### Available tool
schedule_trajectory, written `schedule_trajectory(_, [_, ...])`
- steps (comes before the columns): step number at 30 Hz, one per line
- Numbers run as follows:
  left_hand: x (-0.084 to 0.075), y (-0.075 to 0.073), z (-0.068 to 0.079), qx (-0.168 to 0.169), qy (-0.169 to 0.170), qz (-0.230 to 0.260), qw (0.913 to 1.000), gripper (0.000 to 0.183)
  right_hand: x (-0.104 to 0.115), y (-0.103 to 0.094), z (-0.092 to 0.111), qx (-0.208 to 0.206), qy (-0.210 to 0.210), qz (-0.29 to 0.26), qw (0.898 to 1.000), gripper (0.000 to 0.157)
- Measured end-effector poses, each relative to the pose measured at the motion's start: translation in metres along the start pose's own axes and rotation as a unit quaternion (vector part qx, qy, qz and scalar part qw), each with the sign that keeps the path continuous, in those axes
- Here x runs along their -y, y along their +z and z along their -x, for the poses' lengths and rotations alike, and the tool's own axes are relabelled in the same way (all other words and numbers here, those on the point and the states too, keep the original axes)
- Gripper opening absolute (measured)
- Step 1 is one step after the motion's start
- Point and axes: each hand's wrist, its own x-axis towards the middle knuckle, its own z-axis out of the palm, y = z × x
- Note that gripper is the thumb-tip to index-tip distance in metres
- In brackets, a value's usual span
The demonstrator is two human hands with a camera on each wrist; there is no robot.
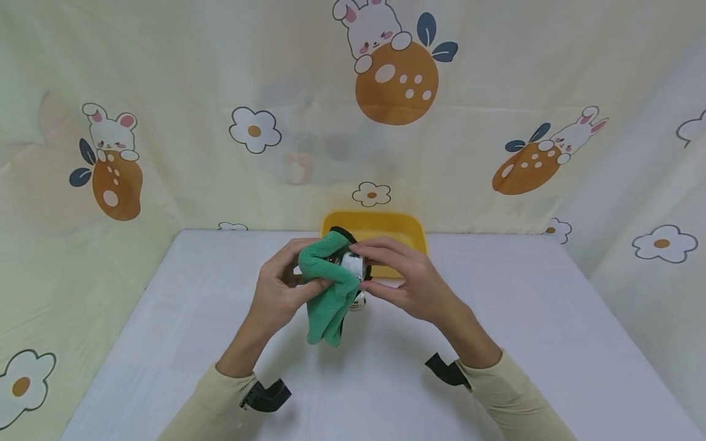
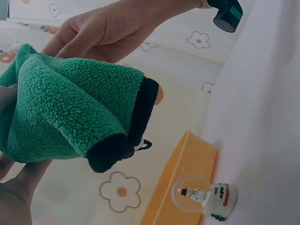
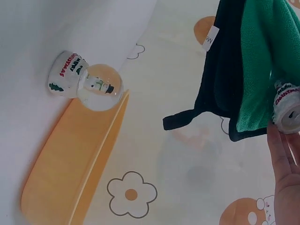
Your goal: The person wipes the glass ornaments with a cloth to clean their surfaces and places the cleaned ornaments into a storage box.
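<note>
My left hand grips a green fleecy cloth with black edging, its thumb pressed on the front. Folds of the cloth wrap around a snow globe, whose glass part is hidden inside. Its white base with red and green lettering sticks out toward the right hand. Thumb and fingers of my right hand hold that base. Below and behind them, a second snow globe with a small snowman inside stands upright on the table.
A yellow tray stands at the table's back edge, behind the hands and close to the second globe. The white table meets a patterned curtain at the back. Black wrist mounts sit on both sleeves.
</note>
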Motion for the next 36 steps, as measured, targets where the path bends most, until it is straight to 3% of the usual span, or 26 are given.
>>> schedule_trajectory(14, [-0.0005, -0.0010, 0.0003, 0.013, -0.011, 0.026, 0.9995, 0.046, -0.0052, 0.0005, 0.0023, -0.018, -0.059, 0.040, 0.997, 0.047])
schedule_trajectory(28, [-0.0025, -0.0023, 0.0012, 0.022, 0.006, 0.027, 0.9994, 0.048, -0.0040, -0.0001, 0.0052, -0.030, 0.003, -0.034, 0.999, 0.053])
schedule_trajectory(36, [0.0010, -0.0002, 0.0027, 0.028, 0.022, 0.031, 0.9989, 0.050, -0.0045, 0.0009, 0.0065, -0.037, 0.046, -0.051, 0.997, 0.049])
